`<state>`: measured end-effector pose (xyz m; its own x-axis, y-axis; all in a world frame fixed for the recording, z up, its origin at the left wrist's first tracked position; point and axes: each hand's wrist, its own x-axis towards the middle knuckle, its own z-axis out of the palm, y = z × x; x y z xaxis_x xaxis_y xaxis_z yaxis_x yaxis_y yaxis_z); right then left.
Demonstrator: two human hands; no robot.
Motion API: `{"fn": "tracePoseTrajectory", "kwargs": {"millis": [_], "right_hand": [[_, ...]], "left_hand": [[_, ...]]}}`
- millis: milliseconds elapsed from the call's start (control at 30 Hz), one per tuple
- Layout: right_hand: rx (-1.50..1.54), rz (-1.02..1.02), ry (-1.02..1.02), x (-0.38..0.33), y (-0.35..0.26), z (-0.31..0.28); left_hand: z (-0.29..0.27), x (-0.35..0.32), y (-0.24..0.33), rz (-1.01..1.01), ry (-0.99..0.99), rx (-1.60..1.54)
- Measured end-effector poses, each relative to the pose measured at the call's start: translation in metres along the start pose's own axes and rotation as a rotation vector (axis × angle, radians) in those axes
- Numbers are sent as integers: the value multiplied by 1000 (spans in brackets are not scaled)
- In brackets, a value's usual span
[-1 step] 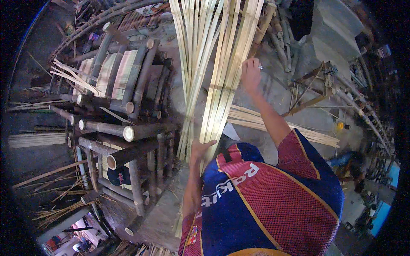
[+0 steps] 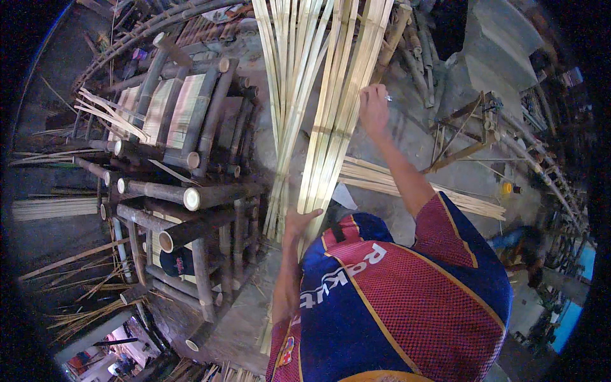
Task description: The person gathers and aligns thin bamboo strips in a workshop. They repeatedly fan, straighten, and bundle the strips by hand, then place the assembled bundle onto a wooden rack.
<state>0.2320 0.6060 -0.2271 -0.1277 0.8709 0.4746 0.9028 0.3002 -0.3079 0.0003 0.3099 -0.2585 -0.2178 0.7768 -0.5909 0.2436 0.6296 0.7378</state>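
Observation:
A long bundle of pale split bamboo strips [image 2: 334, 127] stands leaning in front of me, running from the top edge down to my chest. My left hand [image 2: 298, 224] grips the bundle's lower end, thumb spread out to the side. My right hand [image 2: 373, 109] reaches up with the arm stretched and closes on the right edge of the same bundle; a small shiny object shows at its fingertips, too small to identify. A second sheaf of bamboo strips [image 2: 286, 95] stands just to the left, touching neither hand. I wear a blue and red jersey [image 2: 394, 305].
A bamboo furniture frame [image 2: 191, 191] of thick poles fills the left. More strips [image 2: 394, 181] lie on the concrete floor under my right arm. Loose slivers [image 2: 54, 207] lie far left, and curved bamboo frames [image 2: 471, 134] stand at right. Another person [image 2: 519, 245] crouches at right.

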Motion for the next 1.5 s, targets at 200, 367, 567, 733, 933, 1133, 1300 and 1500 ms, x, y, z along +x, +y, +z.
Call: {"fn": "tracePoseTrajectory", "kwargs": {"millis": [200, 367, 567, 733, 933, 1133, 1300, 1500], "right_hand": [[115, -296, -252, 9, -22, -9], [391, 324, 413, 3, 3, 27], [686, 511, 353, 38, 81, 89], [995, 768, 196, 82, 146, 136], [1156, 993, 71, 71, 154, 156], [630, 835, 38, -21, 180, 161], [1688, 1382, -143, -107, 94, 141], [2314, 1154, -505, -71, -51, 36]], "left_hand": [[12, 39, -63, -51, 40, -20], [6, 14, -8, -65, -60, -164], [-5, -14, 31, -114, 9, -83], [-15, -23, 56, -291, -51, 57], [-14, -40, 86, -223, -24, 146], [-17, -43, 89, -281, -113, 13], [-15, -32, 86, -300, -110, 117], [-20, 5, -17, -344, -92, 168]]}}
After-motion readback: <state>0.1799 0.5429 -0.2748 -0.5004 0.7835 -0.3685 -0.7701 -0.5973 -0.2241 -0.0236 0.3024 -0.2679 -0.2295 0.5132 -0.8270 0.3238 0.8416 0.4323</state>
